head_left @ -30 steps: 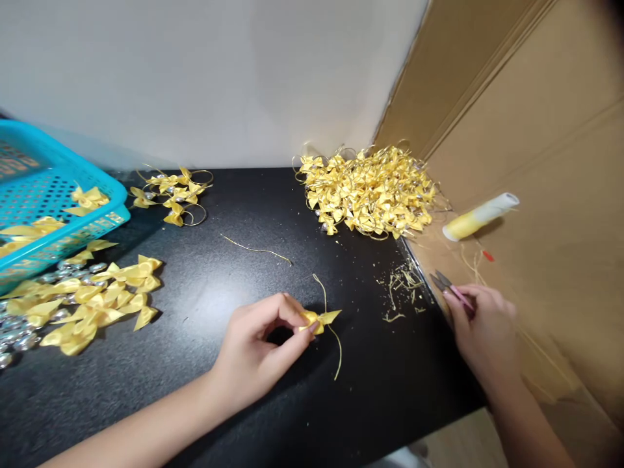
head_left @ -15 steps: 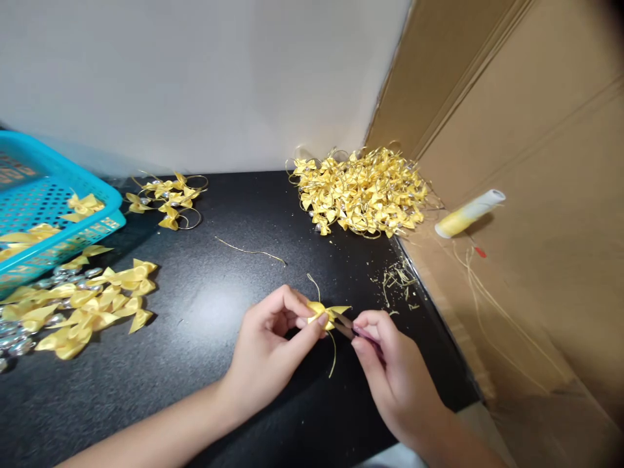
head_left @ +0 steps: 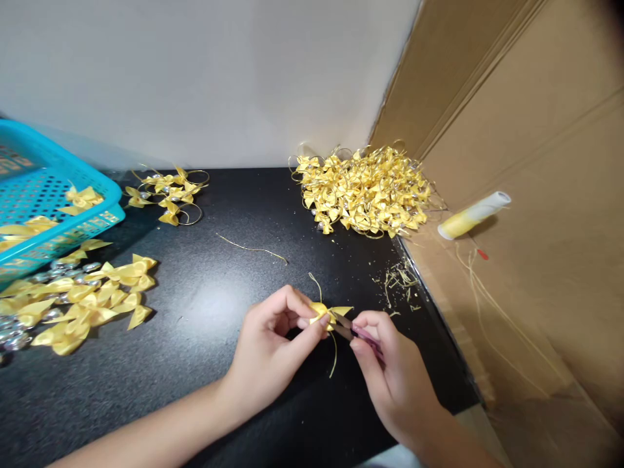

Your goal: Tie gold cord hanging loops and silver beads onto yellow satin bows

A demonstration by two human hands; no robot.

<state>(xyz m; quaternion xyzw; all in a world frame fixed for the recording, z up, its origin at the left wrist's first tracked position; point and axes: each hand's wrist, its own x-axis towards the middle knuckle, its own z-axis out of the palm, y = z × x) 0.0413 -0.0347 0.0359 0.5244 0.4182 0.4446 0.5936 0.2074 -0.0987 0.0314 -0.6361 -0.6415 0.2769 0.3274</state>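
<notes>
pinched a yellow bow between the thumb and fingertips of the left hand, over the desk, on the near side of the heap of bows and slightly left of that heap. trailed thin gold cord from the bow at two places, with one end bent into a narrow loop towards the heap and the other hanging away from the heap. closed the right hand round small snips with pinkish-purple handles, likewise on the near side of the heap. had the blades slightly parted at the bow, touching or just beside; could not tell which.

saw a loose gold strand left of the heap and nearer, and scattered clippings just in front of the heap's right part. noted, well left of the heap by the wall, a small cluster of bows with gold loops. found, farther left of the heap, a blue basket with more yellow bows inside, and, nearer than the heap on that same side, loose bows among silver beads. saw, right of the heap, cardboard bearing a white-and-yellow tube, a red scrap and pale strings.
</notes>
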